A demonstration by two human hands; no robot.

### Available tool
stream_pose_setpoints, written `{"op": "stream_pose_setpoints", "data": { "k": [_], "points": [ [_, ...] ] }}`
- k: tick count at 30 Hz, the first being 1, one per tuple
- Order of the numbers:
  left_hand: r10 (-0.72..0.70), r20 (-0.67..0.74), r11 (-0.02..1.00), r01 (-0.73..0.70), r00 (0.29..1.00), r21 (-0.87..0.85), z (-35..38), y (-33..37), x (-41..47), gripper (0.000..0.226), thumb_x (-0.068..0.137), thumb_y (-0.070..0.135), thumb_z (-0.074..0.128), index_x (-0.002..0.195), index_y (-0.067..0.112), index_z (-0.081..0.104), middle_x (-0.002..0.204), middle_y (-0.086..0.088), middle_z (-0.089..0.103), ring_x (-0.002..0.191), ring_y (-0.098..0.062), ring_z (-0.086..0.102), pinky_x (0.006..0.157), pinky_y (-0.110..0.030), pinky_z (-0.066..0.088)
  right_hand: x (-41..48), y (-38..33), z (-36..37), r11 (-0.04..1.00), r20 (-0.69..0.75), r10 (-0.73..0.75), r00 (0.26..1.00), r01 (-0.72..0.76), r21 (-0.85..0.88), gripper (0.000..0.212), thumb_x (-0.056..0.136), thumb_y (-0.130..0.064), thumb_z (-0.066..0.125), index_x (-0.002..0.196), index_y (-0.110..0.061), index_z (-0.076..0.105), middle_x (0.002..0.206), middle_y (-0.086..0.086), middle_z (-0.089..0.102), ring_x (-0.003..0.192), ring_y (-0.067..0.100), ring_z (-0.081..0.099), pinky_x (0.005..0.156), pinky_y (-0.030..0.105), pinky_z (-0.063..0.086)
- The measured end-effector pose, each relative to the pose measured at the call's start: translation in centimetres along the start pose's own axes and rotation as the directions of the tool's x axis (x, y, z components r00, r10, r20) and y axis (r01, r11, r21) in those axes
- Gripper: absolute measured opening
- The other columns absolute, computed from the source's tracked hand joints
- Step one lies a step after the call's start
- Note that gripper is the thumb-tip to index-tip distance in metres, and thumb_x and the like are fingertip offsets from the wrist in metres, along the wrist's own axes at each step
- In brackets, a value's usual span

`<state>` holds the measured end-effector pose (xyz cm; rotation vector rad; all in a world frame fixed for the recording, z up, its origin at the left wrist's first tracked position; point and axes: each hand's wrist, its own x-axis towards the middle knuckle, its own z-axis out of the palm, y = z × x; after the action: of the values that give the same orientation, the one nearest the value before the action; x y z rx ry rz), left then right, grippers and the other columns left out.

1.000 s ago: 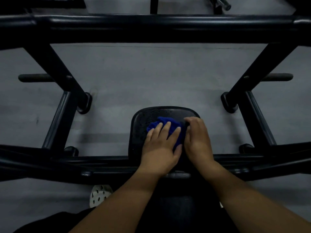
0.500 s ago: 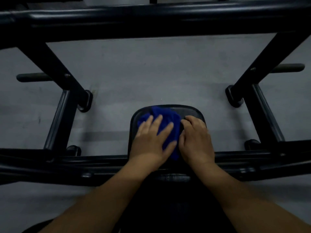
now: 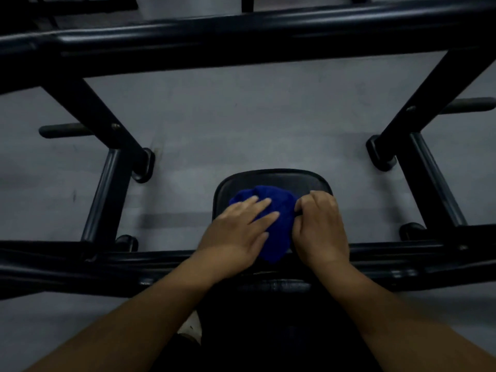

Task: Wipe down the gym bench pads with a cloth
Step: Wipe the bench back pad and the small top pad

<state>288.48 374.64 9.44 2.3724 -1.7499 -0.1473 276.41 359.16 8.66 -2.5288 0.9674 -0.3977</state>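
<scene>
Here we are over the black bench pad (image 3: 273,178), its rounded end pointing straight away from the person and its length running back toward them, the near part lost under the hands and the lower crossbar (image 3: 80,259). The blue cloth (image 3: 277,224) sits bunched on the middle of that pad, and its longer run follows the pad's own line: a broad, rumpled far end up near the rounded lip, narrowing to a point at the near edge right by the crossbar. The left hand (image 3: 236,234) lies flat on the cloth's left half, fingers straight and slightly spread, angled away and toward the right, pressing down rather than grasping. The right hand (image 3: 319,229) is just beside it on the cloth's right edge, knuckles up, fingers (image 3: 303,206) curled in and bunching the fabric there. That is a grip, though the fingertips themselves are tucked out of sight. A strip of bare pad shows beyond the cloth at the far end and a sliver on the left. Around all this stands a black steel frame: a thick top bar (image 3: 241,36) across the far side, and two slanting struts coming down to rubber-capped feet on the grey floor (image 3: 241,124). A short horizontal peg (image 3: 61,130) sticks out at the left, and another (image 3: 469,104) at the right.
</scene>
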Motion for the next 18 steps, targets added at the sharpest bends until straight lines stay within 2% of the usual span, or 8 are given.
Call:
{"op": "stream_pose_setpoints", "data": {
  "k": [3,6,7,9,11,14,16,18],
  "points": [
    [-0.133,-0.004,0.99,0.133,0.991,0.047,0.3,-1.7,-0.6,0.052,0.096,0.041,0.036,0.14,0.023,0.057,0.152,-0.005,0.047,0.138,-0.03,0.046,0.11,-0.046,0.039,0.0,-0.1,0.1,1.0,-0.018,0.004,1.0,-0.004,0.003,0.012,0.08,-0.007,0.053,0.088,-0.011,0.06,0.1,0.013,0.055,0.105,0.028,0.045,0.09,0.04,0.042],
    [-0.432,-0.06,0.902,0.431,0.9,-0.021,0.9,0.7,3.8,0.059,0.095,0.047,0.032,0.144,0.021,0.052,0.156,-0.009,0.041,0.143,-0.034,0.038,0.116,-0.048,0.031,0.0,0.1,0.3,1.0,-0.026,-0.005,1.0,0.006,0.014,0.017,0.079,-0.011,0.047,0.09,-0.011,0.06,0.099,0.012,0.054,0.104,0.028,0.044,0.091,0.039,0.041],
    [-0.469,-0.054,0.883,0.468,0.882,-0.022,1.2,1.6,4.5,0.059,0.097,0.048,0.033,0.148,0.023,0.048,0.159,-0.01,0.036,0.146,-0.035,0.032,0.118,-0.049,0.027,-0.1,0.1,0.2,1.0,-0.034,-0.009,0.999,0.01,0.023,0.018,0.079,-0.009,0.049,0.092,-0.01,0.061,0.1,0.013,0.055,0.104,0.027,0.043,0.092,0.038,0.039],
    [-0.361,0.004,0.932,0.361,0.932,0.01,1.7,2.8,3.2,0.056,0.1,0.048,0.033,0.152,0.027,0.041,0.163,-0.008,0.028,0.149,-0.034,0.024,0.12,-0.049,0.023,-0.2,0.2,-0.2,0.999,-0.042,-0.014,0.999,0.016,0.041,0.017,0.078,-0.005,0.054,0.093,-0.009,0.061,0.102,0.013,0.055,0.104,0.025,0.042,0.092,0.034,0.035],
    [-0.191,0.036,0.982,0.191,0.981,0.002,1.2,2.9,-0.1,0.055,0.101,0.046,0.03,0.15,0.027,0.045,0.161,-0.007,0.033,0.148,-0.033,0.03,0.119,-0.049,0.028,-0.1,0.0,-0.5,0.998,-0.022,-0.014,1.0,0.015,0.056,0.01,0.083,-0.008,0.054,0.091,-0.011,0.059,0.099,0.009,0.053,0.102,0.023,0.043,0.089,0.029,0.033],
    [-0.104,0.153,0.99,0.118,0.983,-0.083,-0.6,2.0,-1.4,0.056,0.101,0.041,0.039,0.156,0.033,0.029,0.166,0.003,0.018,0.153,-0.022,0.013,0.123,-0.037,0.011,0.1,-0.3,-1.3,0.996,0.012,0.026,1.0,-0.027,0.089,0.013,0.093,-0.026,0.052,0.084,-0.018,0.055,0.092,-0.003,0.044,0.098,0.019,0.045,0.08,0.025,0.029],
    [-0.114,0.185,0.91,0.178,0.976,-0.373,-1.9,2.5,-0.6,0.069,0.094,0.028,0.049,0.158,0.031,0.022,0.166,0.01,0.014,0.152,-0.007,0.007,0.123,-0.024,0.004,0.6,-0.7,-1.5,0.988,0.023,0.096,0.995,-0.098,0.117,0.015,0.094,-0.032,0.051,0.087,-0.02,0.057,0.095,-0.004,0.046,0.1,0.019,0.047,0.078,0.027,0.032],
    [-0.231,0.087,0.741,0.233,0.969,-0.629,-2.7,3.3,-0.7,0.076,0.08,0.016,0.044,0.155,0.021,0.032,0.158,0.013,0.026,0.146,0.002,0.017,0.12,-0.014,0.009,0.5,-1.7,-1.4,0.992,-0.03,0.063,0.998,-0.059,0.11,0.023,0.094,-0.033,0.049,0.103,-0.017,0.062,0.107,0.004,0.056,0.107,0.024,0.051,0.084,0.033,0.041]
  ]
}}
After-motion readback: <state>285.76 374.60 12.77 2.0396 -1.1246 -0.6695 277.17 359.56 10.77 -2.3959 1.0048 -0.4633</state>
